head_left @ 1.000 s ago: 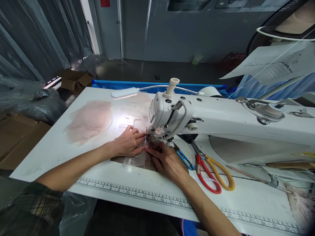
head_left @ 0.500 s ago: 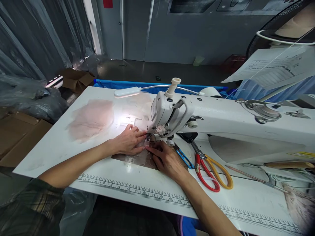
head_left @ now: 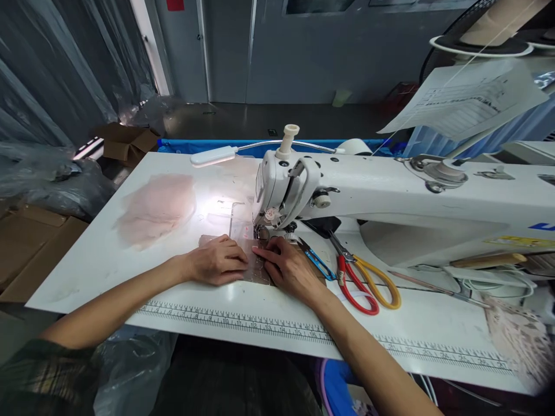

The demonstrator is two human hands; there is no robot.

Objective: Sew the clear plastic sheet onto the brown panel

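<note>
Your left hand (head_left: 217, 263) and right hand (head_left: 288, 267) press flat, fingers (head_left: 237, 254) extended and gripping nothing, on the clear plastic piece (head_left: 255, 268) beneath the white sewing machine (head_left: 390, 202).

Left hand (head_left: 215, 264) flat, palm down, fingers together. Right hand (head_left: 287, 268) flat beside it, fingertips almost touching. Both forearms bare, stretched forward.

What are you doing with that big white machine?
A person sits at a sewing machine. Both hands lie flat on a thin clear piece that runs under the needle: the left hand beside it, the right hand with its fingertips close to the needle. A small lamp lights the spot. Pink fabric lies off to the left, and scissors and blue snips rest to the right, untouched.
</note>
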